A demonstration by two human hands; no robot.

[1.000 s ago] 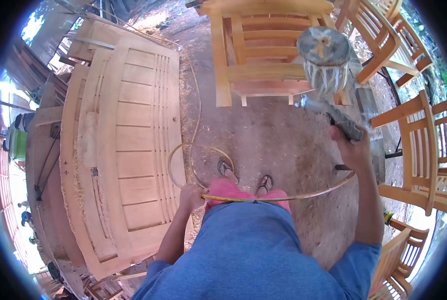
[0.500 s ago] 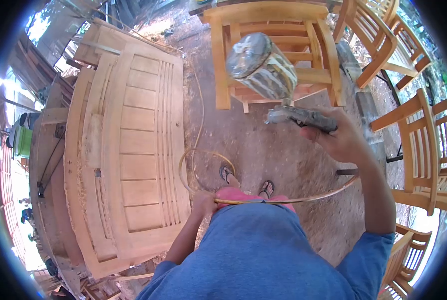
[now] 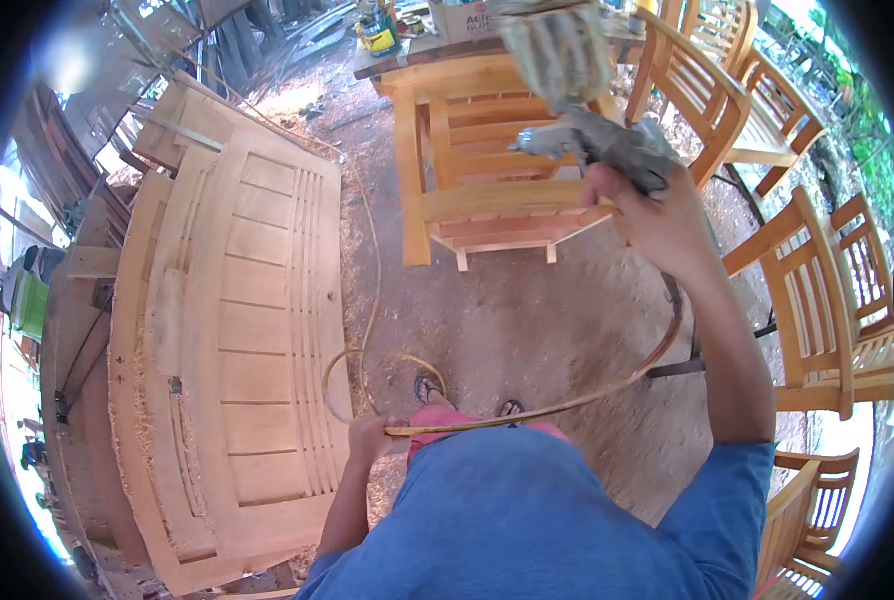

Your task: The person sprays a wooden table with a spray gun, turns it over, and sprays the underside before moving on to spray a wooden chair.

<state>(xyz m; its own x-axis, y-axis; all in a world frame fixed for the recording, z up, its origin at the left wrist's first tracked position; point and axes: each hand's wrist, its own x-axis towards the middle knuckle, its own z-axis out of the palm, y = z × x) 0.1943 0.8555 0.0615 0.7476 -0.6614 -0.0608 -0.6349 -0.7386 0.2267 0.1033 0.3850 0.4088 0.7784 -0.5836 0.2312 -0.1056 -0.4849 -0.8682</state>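
My right hand (image 3: 657, 220) is wrapped round the grip of a spray gun (image 3: 597, 145), raised in front of me over a wooden chair (image 3: 507, 200). A paint-streaked cup (image 3: 557, 55) sits on top of the gun, its upper end cut off by the frame edge. From the gun's grip a yellowish air hose (image 3: 557, 410) curves down and across my front. Low at my left side, my left hand (image 3: 371, 437) is closed round that hose. Beyond the hand the hose loops near my feet and runs forward along the ground.
Wooden panelled doors (image 3: 257, 350) lie stacked on my left. More slatted chairs (image 3: 817, 300) stand along the right. At the far end a low bench (image 3: 367, 70) bears a yellow-labelled can (image 3: 377, 38) and a cardboard box (image 3: 464, 20).
My right hand has moved up and forward with the spray gun, and the cup now reaches the top edge. The view has tilted up, showing the bench. My left hand keeps hold of the hose.
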